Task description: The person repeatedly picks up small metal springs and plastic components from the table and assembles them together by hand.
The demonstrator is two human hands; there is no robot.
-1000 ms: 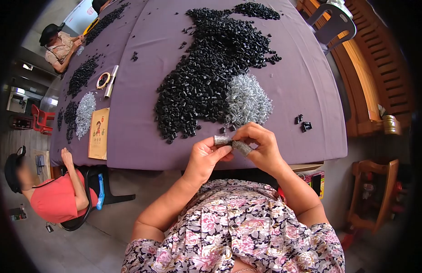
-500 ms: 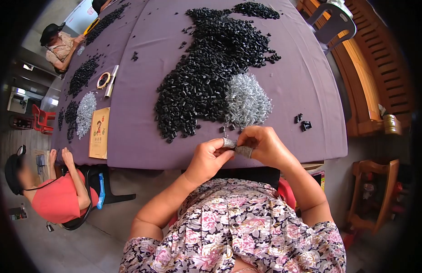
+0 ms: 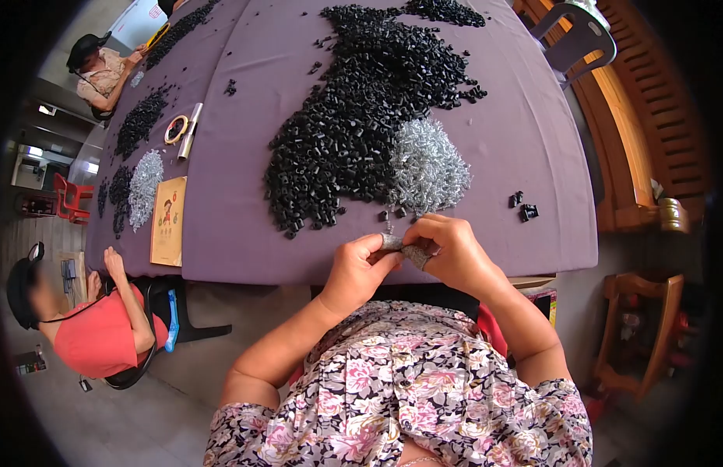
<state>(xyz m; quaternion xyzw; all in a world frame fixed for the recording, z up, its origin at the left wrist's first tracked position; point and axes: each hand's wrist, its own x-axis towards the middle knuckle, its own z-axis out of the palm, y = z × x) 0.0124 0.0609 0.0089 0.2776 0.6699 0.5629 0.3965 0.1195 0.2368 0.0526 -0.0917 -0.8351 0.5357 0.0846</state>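
My left hand (image 3: 357,267) and my right hand (image 3: 447,247) meet at the table's near edge, fingertips pressed together. Grey wrapping covers fingers on both hands. Whatever is pinched between them is hidden or too small to name. Just beyond the fingertips lies a heap of small shiny silvery-clear pieces (image 3: 430,167). It touches a much larger heap of small black tube-like plastic parts (image 3: 330,156). A few loose pieces lie between the heaps and my hands.
A purple cloth (image 3: 244,194) covers the table. At left are a yellow booklet (image 3: 168,222), a tape roll (image 3: 175,130) and a silvery roll (image 3: 191,128). Loose black parts (image 3: 528,212) lie at right. A person in a red top (image 3: 104,335) sits at left; another person (image 3: 104,78) sits farther back.
My hands stay together in nearly the same place, with the fingers shifting slightly. The view has tilted a little. The person in red has moved their hands slightly.
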